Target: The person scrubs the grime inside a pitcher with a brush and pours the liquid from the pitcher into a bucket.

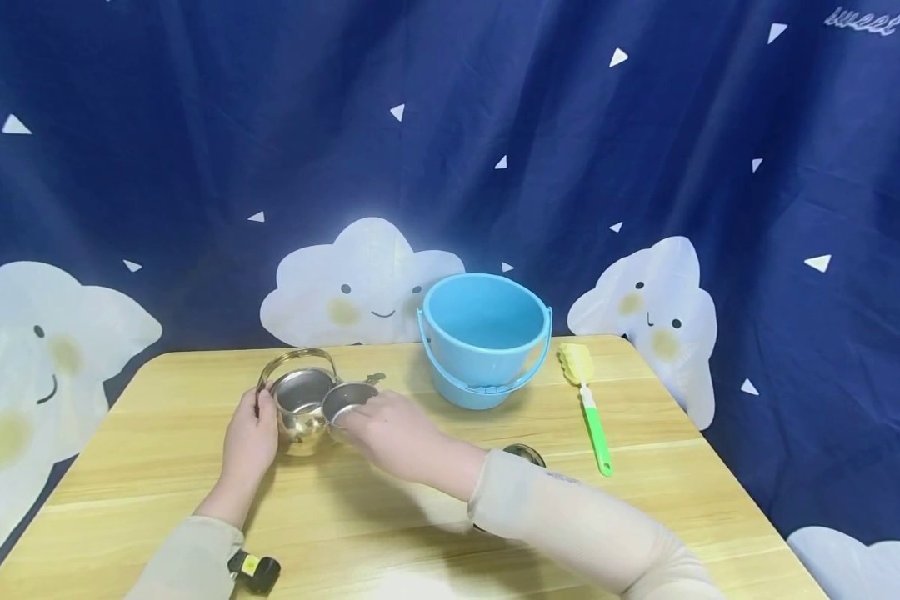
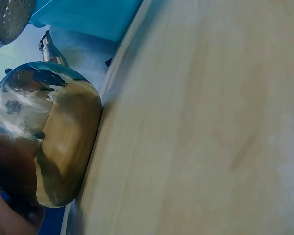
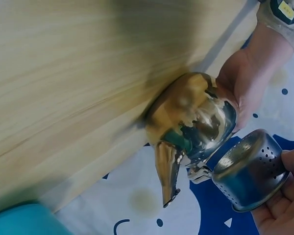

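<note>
Pale wood worktop (image 1: pixel 150 467) lies under the shiny teapot (image 1: pixel 300 432), which my left hand (image 1: pixel 251 435) grips at the side, fingertips hidden. My right hand (image 1: pixel 390 432) pinches the perforated strainer (image 3: pixel 247 171) just beside it; whether they touch, I cannot tell. My right sleeve (image 1: pixel 592 512) partly covers a dark round object (image 1: pixel 525 453). Farther back stands a blue bucket (image 1: pixel 480 371) before a cloud-printed curtain (image 1: pixel 330 100).

Operator: Which lettering is legible?
Technician: One word, "sweet" (image 1: pixel 866 21), in pale letters at the upper right of the blue curtain (image 1: pixel 855 192).
Operator: And the yellow label (image 1: pixel 250 565)?
Technician: Located on the black wrist device (image 1: pixel 267 575); any characters are too small to read. Dark print (image 1: pixel 562 477) on the right sleeve (image 1: pixel 592 517): illegible.
</note>
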Demonstrator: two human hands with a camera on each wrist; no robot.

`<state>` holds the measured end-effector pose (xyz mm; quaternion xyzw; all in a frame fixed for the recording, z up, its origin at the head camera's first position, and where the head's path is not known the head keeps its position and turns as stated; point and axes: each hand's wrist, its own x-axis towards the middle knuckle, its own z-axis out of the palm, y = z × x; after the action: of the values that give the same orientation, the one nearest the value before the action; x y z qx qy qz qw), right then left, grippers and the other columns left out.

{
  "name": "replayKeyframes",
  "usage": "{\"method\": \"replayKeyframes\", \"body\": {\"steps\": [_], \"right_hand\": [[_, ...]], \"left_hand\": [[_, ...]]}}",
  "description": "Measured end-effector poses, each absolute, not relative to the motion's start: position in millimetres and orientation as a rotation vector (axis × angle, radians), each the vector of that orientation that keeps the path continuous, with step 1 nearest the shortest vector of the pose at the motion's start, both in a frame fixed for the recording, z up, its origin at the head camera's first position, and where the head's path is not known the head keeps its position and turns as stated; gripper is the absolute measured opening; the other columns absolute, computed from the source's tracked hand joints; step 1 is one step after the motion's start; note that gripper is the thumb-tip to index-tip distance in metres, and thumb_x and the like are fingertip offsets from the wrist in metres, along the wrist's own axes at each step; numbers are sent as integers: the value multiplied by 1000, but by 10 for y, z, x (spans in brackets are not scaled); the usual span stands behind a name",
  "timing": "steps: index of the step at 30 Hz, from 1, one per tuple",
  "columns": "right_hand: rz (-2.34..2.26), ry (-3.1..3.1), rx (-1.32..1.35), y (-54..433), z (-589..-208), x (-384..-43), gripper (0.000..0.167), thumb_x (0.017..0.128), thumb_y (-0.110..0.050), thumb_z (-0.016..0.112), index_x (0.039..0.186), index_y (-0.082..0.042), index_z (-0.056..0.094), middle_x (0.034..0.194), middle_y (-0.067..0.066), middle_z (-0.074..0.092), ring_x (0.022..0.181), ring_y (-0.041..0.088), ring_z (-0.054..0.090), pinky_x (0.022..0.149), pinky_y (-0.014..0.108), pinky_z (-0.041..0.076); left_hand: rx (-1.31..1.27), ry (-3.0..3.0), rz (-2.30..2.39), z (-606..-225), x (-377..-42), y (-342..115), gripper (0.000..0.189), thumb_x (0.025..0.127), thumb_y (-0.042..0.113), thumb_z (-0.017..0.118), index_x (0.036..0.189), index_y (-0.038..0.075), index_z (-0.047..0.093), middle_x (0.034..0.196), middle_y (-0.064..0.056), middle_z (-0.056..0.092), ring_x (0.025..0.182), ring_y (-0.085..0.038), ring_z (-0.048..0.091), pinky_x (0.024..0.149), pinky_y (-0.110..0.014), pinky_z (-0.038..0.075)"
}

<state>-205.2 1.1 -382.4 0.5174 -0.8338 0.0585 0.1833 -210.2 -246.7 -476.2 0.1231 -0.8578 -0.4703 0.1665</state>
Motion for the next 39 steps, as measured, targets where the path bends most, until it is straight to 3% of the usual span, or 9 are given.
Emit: {"method": "replayKeyframes", "body": {"steps": [7,19,39], "right_hand": [[121,-2348,1457,120,-3835,-2027,12,98,-21,64,107,-21,72,93,-12,73,80,6,62,76,20,47],[100,-2291,1449,273,-3893,-2011,8,99,-21,63,99,-19,71,82,-11,69,72,7,59,73,22,48],[164,-2281,1496,460,-3910,-1924,14,94,-19,70,106,-17,74,85,-10,71,70,5,58,73,18,47]], "left_hand": [[353,-2451,-1334,-4761,-2100,-2470,58,109,38,22,148,0,41,149,-29,44,137,-51,37,112,-63,29],[350,-2434,-1344,-4763,-2101,-2469,57,109,37,23,148,-1,42,147,-29,46,137,-51,38,111,-64,30],[366,-2432,-1352,-4774,-2103,-2467,58,108,38,23,148,0,42,147,-30,45,136,-52,38,111,-64,30]]}}
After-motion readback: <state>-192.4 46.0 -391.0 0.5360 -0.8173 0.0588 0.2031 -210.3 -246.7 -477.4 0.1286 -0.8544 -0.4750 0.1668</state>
